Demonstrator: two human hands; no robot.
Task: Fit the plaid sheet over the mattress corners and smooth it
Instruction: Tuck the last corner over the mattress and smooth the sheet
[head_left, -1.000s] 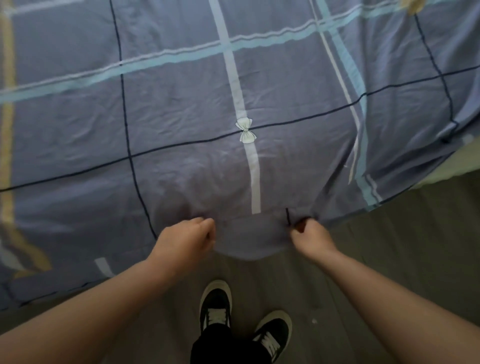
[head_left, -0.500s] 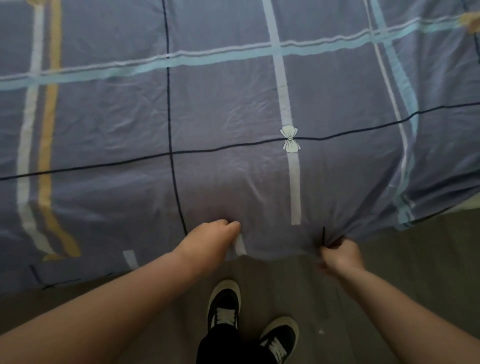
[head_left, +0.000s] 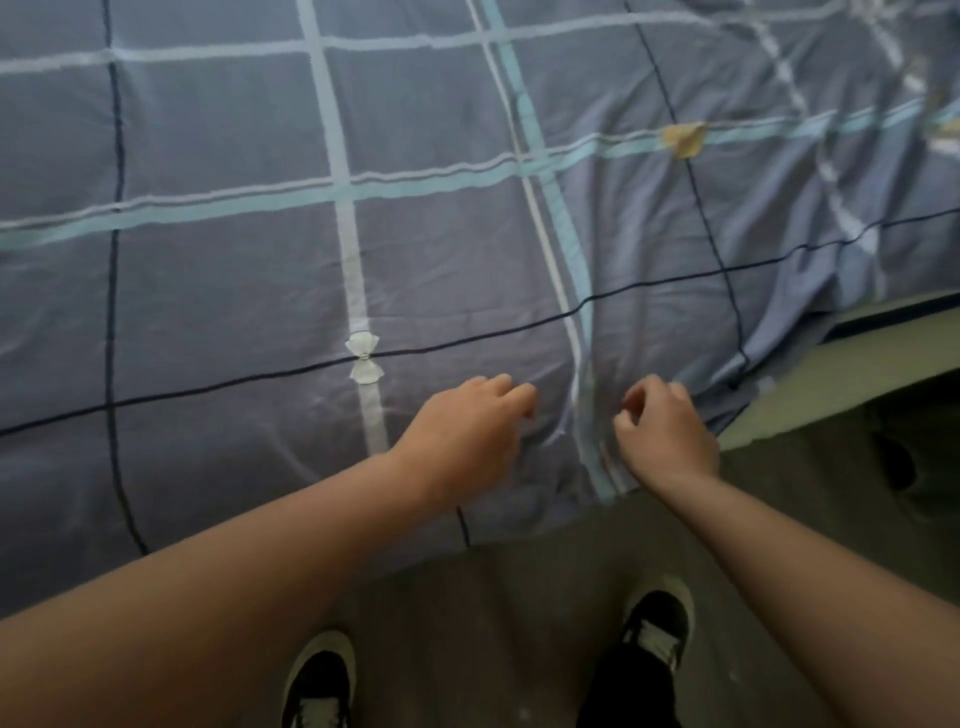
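The plaid sheet (head_left: 234, 291) fills the upper two thirds of the frame. It is grey-blue, crossed by pale, turquoise and thin dark lines, fairly flat on the left and rumpled into folds toward the upper right. Its lower edge runs across the lower middle of the frame, hanging over the side of the bed. Below it, a grey floor (head_left: 519, 597) takes up the bottom.

At the right edge, a pale strip of bare mattress (head_left: 841, 379) shows where the sheet does not cover the corner.

Two bare forearms reach up from the bottom. The left hand (head_left: 462, 441) lies over the sheet near its lower edge, fingers loosely bent, with no fabric gathered in them. The right hand (head_left: 667, 441) is just beside it, near the uncovered corner, with fingers curled and thumb close to the forefinger. Whether it pinches any cloth I cannot tell.

Black-and-white shoes (head_left: 660, 613) stand on the floor.

A small white bow (head_left: 364, 358) is printed left of the hands, and a yellow patch (head_left: 683, 139) at upper right.
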